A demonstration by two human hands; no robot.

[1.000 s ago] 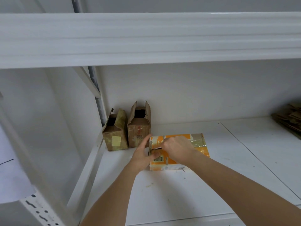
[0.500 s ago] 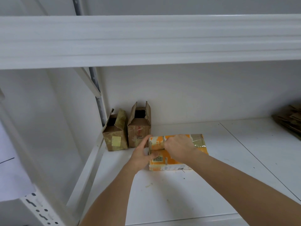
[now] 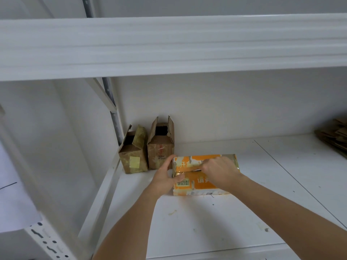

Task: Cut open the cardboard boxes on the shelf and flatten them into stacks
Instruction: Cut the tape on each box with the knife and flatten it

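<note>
The flat orange-and-white taped cardboard box (image 3: 189,182) lies near the back left corner of the white metal shelf (image 3: 206,222); the left hand (image 3: 165,180) grips its left end, apparently to steady it, while the right hand (image 3: 218,170), fingers curled, works along the top seam; whether it holds a blade I cannot tell. Two brown cardboard boxes (image 3: 146,152) stand open-topped in that corner, insides dark; flattened brown cardboard (image 3: 336,136) sits at the right edge.

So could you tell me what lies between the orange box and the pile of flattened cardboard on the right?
Only bare white shelf between orange box and cardboard pile, in the head view.
</note>
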